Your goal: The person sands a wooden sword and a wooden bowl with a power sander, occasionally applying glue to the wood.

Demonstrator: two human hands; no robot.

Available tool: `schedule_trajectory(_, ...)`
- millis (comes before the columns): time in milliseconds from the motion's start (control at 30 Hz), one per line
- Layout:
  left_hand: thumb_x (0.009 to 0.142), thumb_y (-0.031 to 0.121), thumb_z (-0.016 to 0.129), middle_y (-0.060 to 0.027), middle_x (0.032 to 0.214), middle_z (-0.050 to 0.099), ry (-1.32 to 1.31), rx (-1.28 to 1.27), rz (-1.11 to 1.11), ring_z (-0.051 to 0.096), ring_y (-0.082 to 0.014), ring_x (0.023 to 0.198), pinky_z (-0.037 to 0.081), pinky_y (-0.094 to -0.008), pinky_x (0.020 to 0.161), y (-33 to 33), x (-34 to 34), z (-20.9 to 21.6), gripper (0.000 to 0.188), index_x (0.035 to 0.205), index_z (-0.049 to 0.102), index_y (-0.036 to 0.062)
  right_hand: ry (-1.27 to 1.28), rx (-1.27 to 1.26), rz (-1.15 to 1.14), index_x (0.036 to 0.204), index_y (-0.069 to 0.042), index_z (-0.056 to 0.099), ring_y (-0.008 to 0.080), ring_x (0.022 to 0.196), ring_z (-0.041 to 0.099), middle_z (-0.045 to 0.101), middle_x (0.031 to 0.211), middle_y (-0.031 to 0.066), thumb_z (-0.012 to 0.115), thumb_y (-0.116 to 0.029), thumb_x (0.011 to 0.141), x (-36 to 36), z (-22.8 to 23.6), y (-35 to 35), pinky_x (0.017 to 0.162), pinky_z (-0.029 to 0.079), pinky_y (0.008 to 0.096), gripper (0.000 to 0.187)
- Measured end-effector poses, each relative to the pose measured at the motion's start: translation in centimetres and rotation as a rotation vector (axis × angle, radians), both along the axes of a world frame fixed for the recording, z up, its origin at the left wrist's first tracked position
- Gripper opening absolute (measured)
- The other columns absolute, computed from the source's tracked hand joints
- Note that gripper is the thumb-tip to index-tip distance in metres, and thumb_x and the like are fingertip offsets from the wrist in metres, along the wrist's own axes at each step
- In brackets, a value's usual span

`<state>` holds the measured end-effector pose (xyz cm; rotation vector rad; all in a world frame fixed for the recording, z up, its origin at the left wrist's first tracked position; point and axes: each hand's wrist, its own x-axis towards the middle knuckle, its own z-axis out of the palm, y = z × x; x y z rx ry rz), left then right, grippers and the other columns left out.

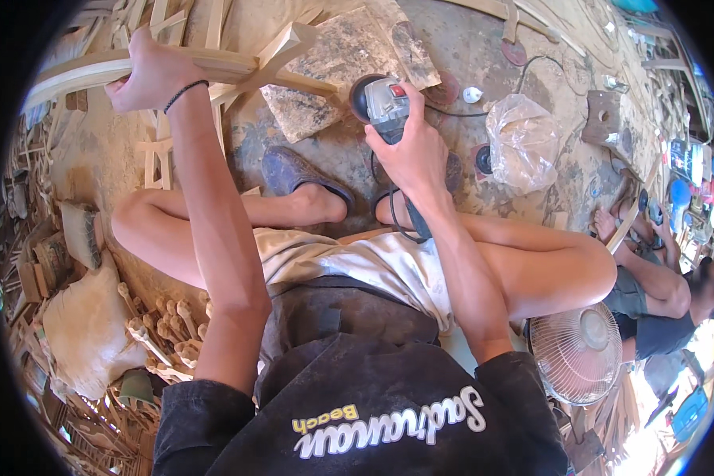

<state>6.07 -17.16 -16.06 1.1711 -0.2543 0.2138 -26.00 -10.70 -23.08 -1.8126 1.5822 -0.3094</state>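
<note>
Gripping the wooden frame (250, 73) by its long bar (218, 63) with our left hand (155, 75), we have its crossing joint (274, 57) right of that grip; our right hand (414, 151) wraps the grinder (389, 105), its disc (362, 98) near the frame's projecting end (319, 86).

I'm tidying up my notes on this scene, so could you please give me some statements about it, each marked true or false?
1. The right hand holds an angle grinder. True.
2. The left hand is empty. False: it grips a wooden piece.
3. A clear plastic bag lies to the right of the grinder. True.
4. A fan stands on the person's left. False: it is on the right.
5. A dark band circles the left wrist. True.
</note>
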Motion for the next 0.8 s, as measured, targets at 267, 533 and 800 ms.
schedule_trajectory(267,0.073,-0.008,0.074,-0.0015,0.070,0.048,0.101,-0.086,-0.104,0.040,-0.0170,0.053,0.034,-0.0365,0.049,0.7,3.5,-1.6,0.035,0.077,0.043,0.0070,-0.108,0.040,-0.089,0.159,-0.021,0.039,0.0508,0.103,0.077,0.079,0.113,0.0295,0.085,-0.042,0.092,-0.9,0.0,-0.3,0.089,0.061,0.0567,0.085)
schedule_trajectory(533,0.069,-0.006,0.067,-0.0051,0.059,0.047,0.104,-0.129,-0.197,0.041,-0.0201,0.041,0.032,-0.0350,0.042,1.5,4.7,-2.7,0.027,0.067,0.043,0.0065,-0.190,0.104,-0.076,0.158,-0.018,0.040,0.0490,0.107,0.078,0.079,0.115,0.0289,0.086,-0.041,0.092,-0.2,-0.8,-0.3,0.092,0.061,0.0534,0.083)
schedule_trajectory(800,0.069,-0.005,0.065,-0.0077,0.060,0.047,0.092,-0.117,-0.200,0.042,-0.0202,0.043,0.034,-0.0352,0.041,1.4,4.7,-2.8,0.025,0.066,0.042,0.0045,-0.116,0.096,-0.073,0.158,-0.018,0.040,0.0485,0.104,0.078,0.079,0.111,0.0291,0.085,-0.040,0.092,-0.5,-1.1,-0.3,0.090,0.061,0.0534,0.083)
